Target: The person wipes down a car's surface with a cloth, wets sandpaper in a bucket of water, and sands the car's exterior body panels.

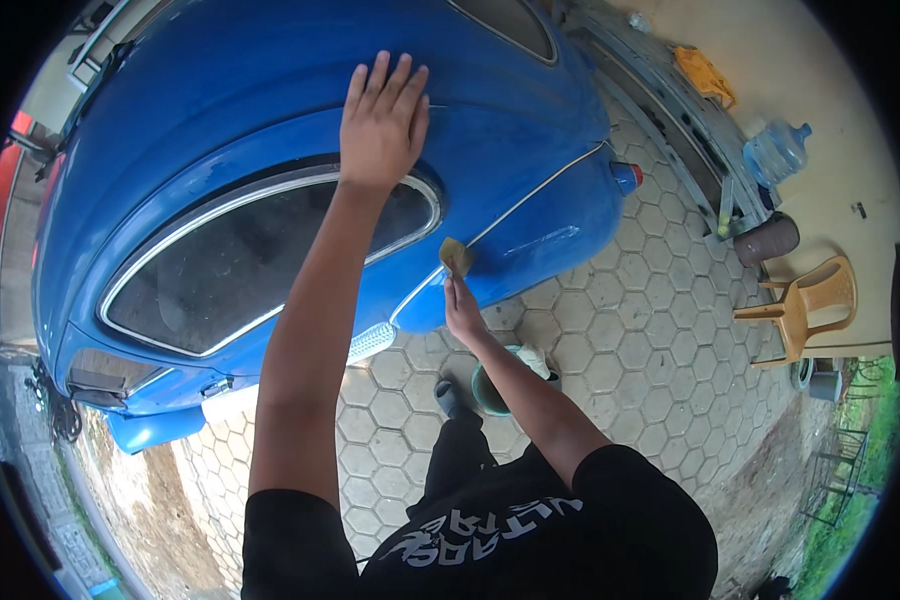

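Observation:
Curved bodywork of a blue car [260,85] fills the upper left. My left hand [382,135] lies flat on the blue panel above the side window [240,265], fingers stretched out. Lower and to the right, my right hand [462,312] grips a small yellow-brown pad [456,257], perhaps a sponge or folded cloth. The pad is against the car at the pale trim strip [535,192] that runs along the fender [540,250]. My right fingertips are partly hidden behind it.
By my foot [448,398] stands a green bucket [487,393], a whitish cloth [533,361] at its rim. Hexagonal pavers [610,340] cover the ground. Along the right wall are a tan plastic chair [820,300], a blue water jug [776,152] and an orange-yellow cloth [705,77].

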